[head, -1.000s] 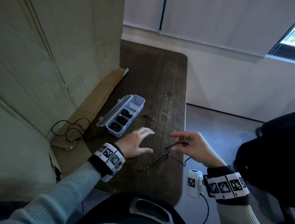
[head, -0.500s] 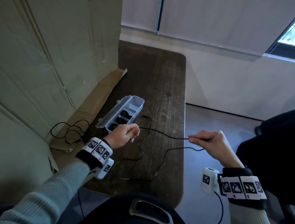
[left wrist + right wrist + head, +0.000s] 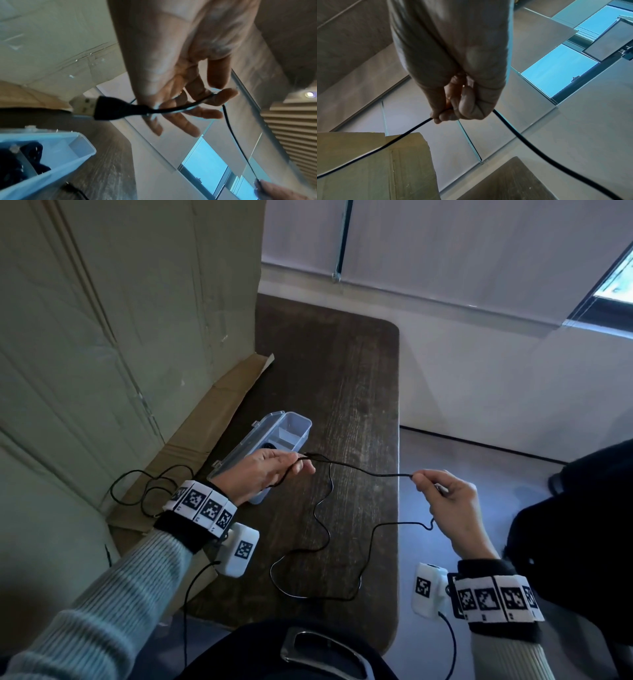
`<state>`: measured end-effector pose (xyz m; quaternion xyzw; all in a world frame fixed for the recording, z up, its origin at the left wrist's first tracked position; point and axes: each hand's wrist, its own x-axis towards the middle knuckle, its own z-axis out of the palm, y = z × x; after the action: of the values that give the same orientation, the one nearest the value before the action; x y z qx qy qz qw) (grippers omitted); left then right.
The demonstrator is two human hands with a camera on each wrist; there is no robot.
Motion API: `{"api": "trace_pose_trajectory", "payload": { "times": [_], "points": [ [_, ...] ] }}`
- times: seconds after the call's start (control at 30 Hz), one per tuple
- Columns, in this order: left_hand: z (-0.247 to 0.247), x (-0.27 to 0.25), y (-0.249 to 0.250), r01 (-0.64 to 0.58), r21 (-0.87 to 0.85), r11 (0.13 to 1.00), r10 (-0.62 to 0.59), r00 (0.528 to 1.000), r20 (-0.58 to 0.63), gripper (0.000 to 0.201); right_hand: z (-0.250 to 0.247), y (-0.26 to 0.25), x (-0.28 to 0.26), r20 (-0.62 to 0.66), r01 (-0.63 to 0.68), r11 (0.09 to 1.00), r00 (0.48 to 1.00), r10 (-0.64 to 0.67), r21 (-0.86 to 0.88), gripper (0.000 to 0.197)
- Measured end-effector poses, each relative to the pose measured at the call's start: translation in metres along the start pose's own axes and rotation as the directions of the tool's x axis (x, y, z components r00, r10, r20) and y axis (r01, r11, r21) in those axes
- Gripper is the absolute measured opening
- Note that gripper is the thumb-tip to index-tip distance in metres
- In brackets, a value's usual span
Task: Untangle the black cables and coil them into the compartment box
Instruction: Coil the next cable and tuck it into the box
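Stretching black cable [image 3: 359,470] taut between pinching left hand [image 3: 270,470] and right hand [image 3: 448,501] at 3 o'clock, likely for coiling into box [image 3: 298,422].

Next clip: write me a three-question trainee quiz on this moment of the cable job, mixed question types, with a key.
1. True or false: both hands hold the same black cable.
2. Which end does the left hand have? A) the USB plug end B) a loose middle loop C) nothing
3. Fill in: another black cable lies on the ______ to the left of the compartment box.

Key
1. True: a span runs from the left hand to the right hand, and the slack droops onto the table.
2. A: the USB plug sticks out beside the thumb.
3. cardboard
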<state>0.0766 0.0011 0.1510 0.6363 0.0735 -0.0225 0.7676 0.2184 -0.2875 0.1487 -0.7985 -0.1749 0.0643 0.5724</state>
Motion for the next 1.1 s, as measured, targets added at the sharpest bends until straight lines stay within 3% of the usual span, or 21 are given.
{"api": "trace_pose_trajectory", "payload": {
  "times": [0.07, 0.17, 0.23, 0.33, 0.53, 0.77, 0.9, 1.0, 1.1],
  "points": [
    [-0.004, 0.0, 0.001, -0.01, 0.228, 0.974, 0.009, 1.0, 0.003, 0.032, -0.001, 0.001, 0.002, -0.054, 0.003, 1.0, 0.999, -0.001, 0.03, 0.009],
    [-0.011, 0.0, 0.001, -0.019, 0.272, 0.962, -0.008, 0.995, 0.095, 0.045, -0.005, 0.0, 0.004, -0.117, 0.001, 0.997, 0.993, 0.009, 0.082, 0.011],
    [-0.013, 0.0, 0.0, 0.006, 0.179, 0.984, -0.03, 0.991, 0.133, 0.051, -0.007, -0.002, 0.004, -0.117, 0.01, 0.995, 0.993, 0.002, 0.099, 0.009],
    [-0.006, 0.0, 0.002, 0.02, -0.12, 0.993, -0.014, 0.999, 0.046, 0.035, -0.002, -0.001, 0.004, -0.076, 0.03, 0.999, 0.997, -0.027, 0.039, 0.004],
    [-0.005, 0.012, 0.008, -0.115, -0.589, 0.8, 0.052, 0.991, -0.122, 0.047, 0.023, 0.022, -0.002, 0.215, 0.008, 0.971, 0.975, 0.046, -0.24, 0.012],
    [-0.016, 0.027, 0.001, -0.175, -0.714, 0.678, -0.014, 0.968, -0.25, 0.048, 0.033, 0.028, -0.005, 0.392, 0.032, 0.984, 0.919, 0.041, -0.177, 0.014],
    [-0.01, 0.032, 0.001, -0.236, -0.772, 0.59, -0.093, 0.93, -0.356, 0.044, 0.03, 0.008, -0.005, 0.546, 0.097, 0.983, 0.838, 0.002, -0.153, 0.013],
    [-0.004, 0.039, 0.0, -0.263, -0.722, 0.64, -0.16, 0.873, -0.461, 0.034, 0.026, -0.013, -0.006, 0.668, 0.152, 0.983, 0.743, -0.043, -0.106, 0.016],
    [0.0, 0.044, -0.002, -0.196, -0.46, 0.866, -0.099, 0.835, -0.542, 0.026, 0.026, -0.03, -0.007, 0.743, 0.227, 0.971, 0.662, -0.097, -0.075, 0.019]
  ]
}}
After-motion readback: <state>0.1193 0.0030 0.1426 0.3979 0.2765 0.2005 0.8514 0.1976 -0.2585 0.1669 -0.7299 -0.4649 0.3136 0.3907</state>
